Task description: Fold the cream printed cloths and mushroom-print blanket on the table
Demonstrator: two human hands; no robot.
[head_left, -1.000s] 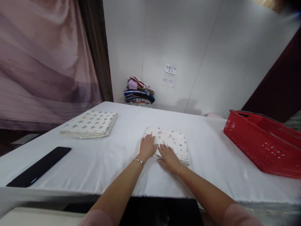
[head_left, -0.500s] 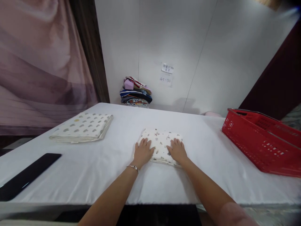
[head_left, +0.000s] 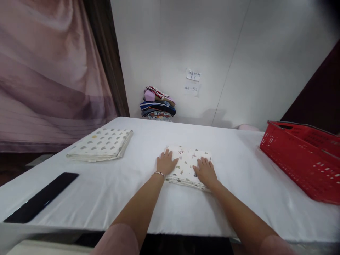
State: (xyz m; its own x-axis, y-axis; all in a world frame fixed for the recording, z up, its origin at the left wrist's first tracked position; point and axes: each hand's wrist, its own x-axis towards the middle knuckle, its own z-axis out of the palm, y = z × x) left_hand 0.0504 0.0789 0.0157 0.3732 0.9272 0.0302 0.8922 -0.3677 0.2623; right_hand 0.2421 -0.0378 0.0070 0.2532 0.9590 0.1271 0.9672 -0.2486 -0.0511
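Near left: glossy black flat rectangular slab (head_left: 42,198), lying on the white-covered desk (head_left: 132,202).
Left hand (head_left: 165,164): palm down, fingers spread, on the left side of the folded white printed cloth (head_left: 187,164); thin silvery bracelet (head_left: 159,173) at wrist.
Right hand (head_left: 206,173): palm down, fingers spread, on the cloth's right side, apart from the left.
Cloth position: flat, mid-desk.
Desk right: red perforated plastic basket (head_left: 300,159).
Desk left: folded cream cloth with grey motifs (head_left: 102,144).
Beyond desk: multicoloured fabric pile (head_left: 158,106) by pale wall (head_left: 202,35).
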